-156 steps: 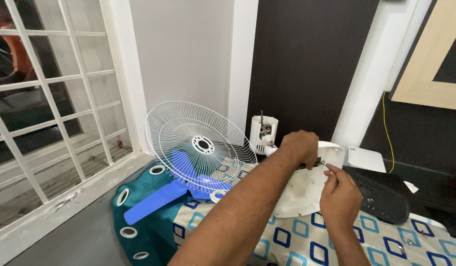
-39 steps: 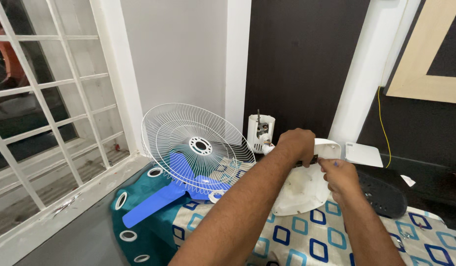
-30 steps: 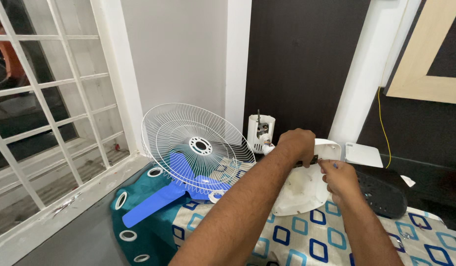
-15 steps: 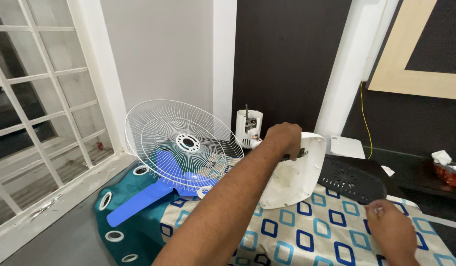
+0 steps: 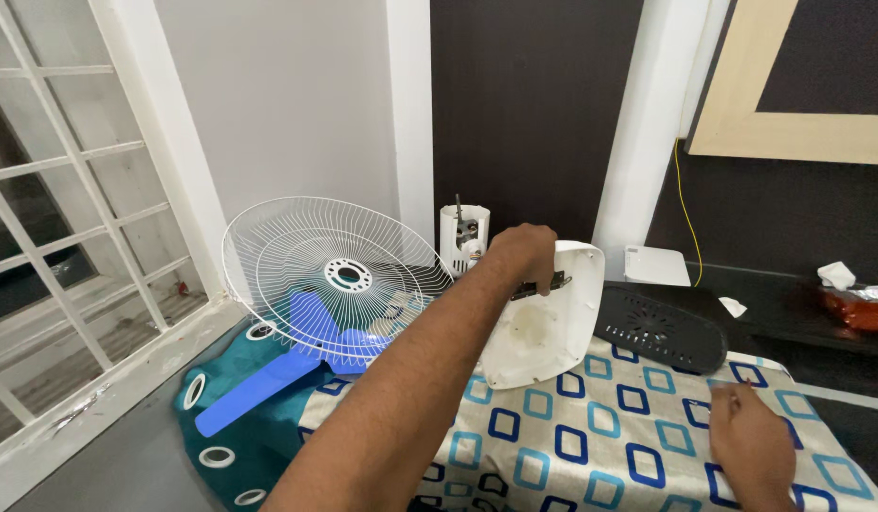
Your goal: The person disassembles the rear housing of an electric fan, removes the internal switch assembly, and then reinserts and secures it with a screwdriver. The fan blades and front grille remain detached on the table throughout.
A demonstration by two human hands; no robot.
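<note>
My left hand [image 5: 526,254] reaches forward and grips the top edge of a white plastic fan housing [image 5: 543,327], holding it upright on a cloth with blue squares [image 5: 591,446]. A small dark metal part sits under my fingers at the housing's rim. My right hand [image 5: 754,448] rests low on the same cloth at the near right, fingers curled down; whether it holds anything is hidden. Behind my left hand stands the bare fan motor [image 5: 462,237].
A white wire fan guard [image 5: 334,275] leans over a blue fan blade [image 5: 268,379] on a teal cloth [image 5: 221,427] at the left. A black vented cover [image 5: 662,327], a white box [image 5: 657,265] and a dark shelf with a red packet [image 5: 856,308] lie right. A barred window [image 5: 50,237] is far left.
My right hand has left the housing and dropped to the cloth at the near right. My left hand still holds the housing, which now stands upright. My head has turned a little rightward.
</note>
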